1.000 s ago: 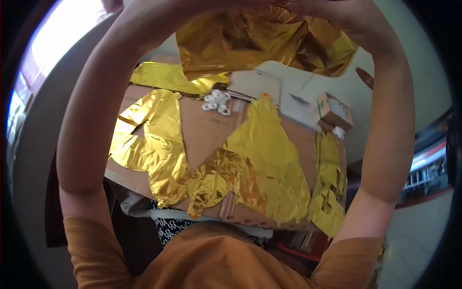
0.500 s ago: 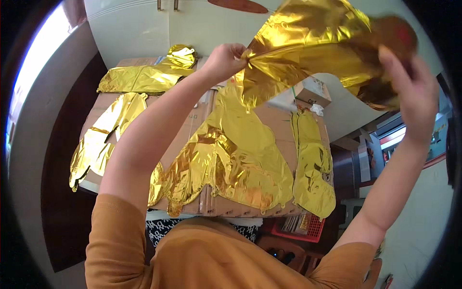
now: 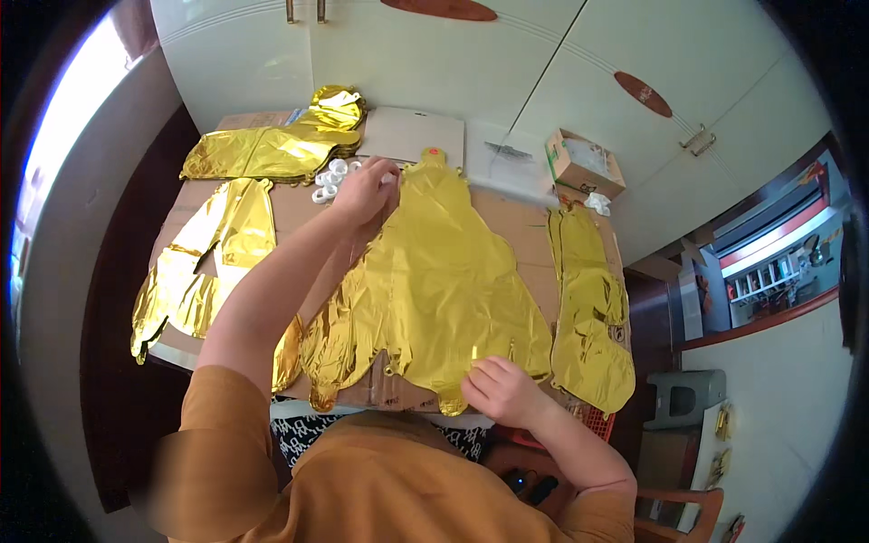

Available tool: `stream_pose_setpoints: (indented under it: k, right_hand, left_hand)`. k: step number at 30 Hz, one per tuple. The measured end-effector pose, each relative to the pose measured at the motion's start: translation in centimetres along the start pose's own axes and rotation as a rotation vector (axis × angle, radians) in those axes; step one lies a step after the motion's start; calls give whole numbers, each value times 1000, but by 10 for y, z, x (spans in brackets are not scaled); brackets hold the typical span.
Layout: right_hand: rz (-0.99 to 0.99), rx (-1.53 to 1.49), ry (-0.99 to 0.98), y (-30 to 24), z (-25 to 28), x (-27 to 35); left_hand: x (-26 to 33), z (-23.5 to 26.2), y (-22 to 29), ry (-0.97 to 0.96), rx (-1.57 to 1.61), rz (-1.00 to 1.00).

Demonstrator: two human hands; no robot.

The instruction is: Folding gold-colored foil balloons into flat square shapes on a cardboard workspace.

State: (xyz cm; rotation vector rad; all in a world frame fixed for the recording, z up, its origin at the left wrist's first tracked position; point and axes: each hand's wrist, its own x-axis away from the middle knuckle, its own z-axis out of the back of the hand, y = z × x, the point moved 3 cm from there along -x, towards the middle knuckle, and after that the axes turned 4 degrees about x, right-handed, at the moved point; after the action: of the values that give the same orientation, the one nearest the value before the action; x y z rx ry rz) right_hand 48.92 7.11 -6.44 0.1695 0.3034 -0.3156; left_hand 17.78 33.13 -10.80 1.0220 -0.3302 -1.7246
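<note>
A large uninflated gold foil balloon (image 3: 444,253) lies flat across the middle of the cardboard, its narrow neck with a red dot at the far end. My left hand (image 3: 367,192) is at the far left edge of this foil, fingers bent together; a bit of white shows by the fingertips, too small to name. Just left of that hand sit several small white rings (image 3: 333,179), like tape rolls. My right hand (image 3: 503,391) is closed at the near edge of the balloon, a short gold tab standing up by its fingers.
Flat gold foil pieces lie at the left (image 3: 244,213) and right (image 3: 584,317); a folded stack (image 3: 272,152) rests at the far left. An open small box (image 3: 587,165) stands far right by white cabinets (image 3: 507,54). A red basket (image 3: 597,422) is below the right edge.
The gold foil I held stretched up in both hands now lies flat on the others. My left hand has moved down and left, my right hand down to the near edge.
</note>
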Motion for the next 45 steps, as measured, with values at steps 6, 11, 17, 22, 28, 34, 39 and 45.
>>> stream_pose_setpoints:
  k: [6, 11, 17, 22, 28, 34, 39, 45]
  right_hand:
    - [-45, 40, 91, 16, -5, 1]
    - [-77, 54, 76, 22, -6, 5]
    - [-123, -7, 60, 15, -14, -1]
    - [-207, -12, 66, 9, -8, 1]
    - [-266, 7, 103, 2, -13, 8]
    - [-310, 4, 133, -2, -17, 3]
    - [-344, -9, 122, -3, -18, 5]
    - [-332, -7, 128, -1, -18, 6]
  left_hand:
    - [12, 16, 28, -101, -7, -178]
    - [45, 32, 27, -213, 44, -233]
    - [82, 43, 39, -217, 74, -167]
    - [104, 38, 56, -331, -15, -300]
    - [80, 29, 49, -307, -90, -232]
    - [59, 5, 42, -258, -225, -320]
    - [52, -6, 35, -343, -249, -273]
    - [54, -12, 32, -300, -279, -306]
